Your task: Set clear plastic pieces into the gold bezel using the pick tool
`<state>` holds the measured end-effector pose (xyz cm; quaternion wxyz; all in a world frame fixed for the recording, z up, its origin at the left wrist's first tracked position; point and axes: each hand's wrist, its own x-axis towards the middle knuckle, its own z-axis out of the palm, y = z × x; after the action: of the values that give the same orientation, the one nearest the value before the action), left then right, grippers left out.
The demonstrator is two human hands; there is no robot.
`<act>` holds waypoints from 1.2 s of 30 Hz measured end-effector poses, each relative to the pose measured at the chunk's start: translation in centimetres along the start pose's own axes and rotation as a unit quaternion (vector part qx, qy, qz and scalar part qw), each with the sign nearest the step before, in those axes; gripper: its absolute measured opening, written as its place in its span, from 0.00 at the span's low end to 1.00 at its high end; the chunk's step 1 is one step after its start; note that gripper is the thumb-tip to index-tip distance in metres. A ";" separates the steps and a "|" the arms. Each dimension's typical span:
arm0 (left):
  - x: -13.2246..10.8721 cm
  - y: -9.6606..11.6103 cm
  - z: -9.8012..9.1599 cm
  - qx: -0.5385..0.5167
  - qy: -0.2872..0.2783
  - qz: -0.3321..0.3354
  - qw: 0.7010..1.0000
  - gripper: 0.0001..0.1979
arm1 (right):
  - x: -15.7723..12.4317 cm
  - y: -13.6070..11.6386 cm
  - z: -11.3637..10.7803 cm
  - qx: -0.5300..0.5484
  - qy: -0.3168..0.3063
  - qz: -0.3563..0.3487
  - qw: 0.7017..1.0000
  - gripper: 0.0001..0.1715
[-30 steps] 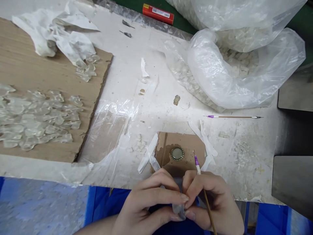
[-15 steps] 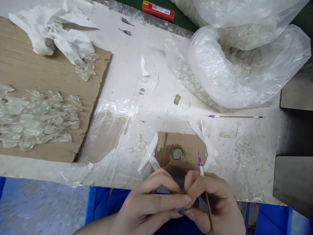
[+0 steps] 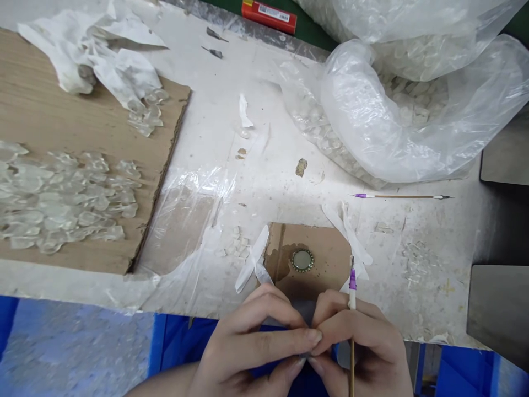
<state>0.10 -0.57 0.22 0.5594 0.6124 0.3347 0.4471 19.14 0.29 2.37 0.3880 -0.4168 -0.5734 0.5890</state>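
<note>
At the table's front edge, my left hand and my right hand meet at the fingertips, closed around something small and greyish that is mostly hidden. A thin brown stick with a purple and white tip also rests in my right hand, pointing up. Just beyond the fingers lies a small brown cardboard piece with a wet-looking stain. On it sits a round metal cap with a crimped rim. White tape strips flank the cardboard.
Clear pieces cover a large cardboard sheet at left, near a crumpled white cloth. An open plastic bag of pieces stands at back right. A second stick lies before it. A red box is at the back.
The stick in my right hand has swung more upright, its tip moving to the right. My fingertips have shifted slightly and still meet. The view has shifted a little.
</note>
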 end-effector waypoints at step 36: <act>0.1 0.0 0.3 0.022 0.013 0.016 1.000 0.20 | 0.0 0.3 0.6 -0.026 0.024 -0.035 0.999 0.13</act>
<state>0.42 -0.56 0.28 0.5340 0.6244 0.3418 0.4563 18.59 0.09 2.02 0.4108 -0.4203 -0.5933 0.5501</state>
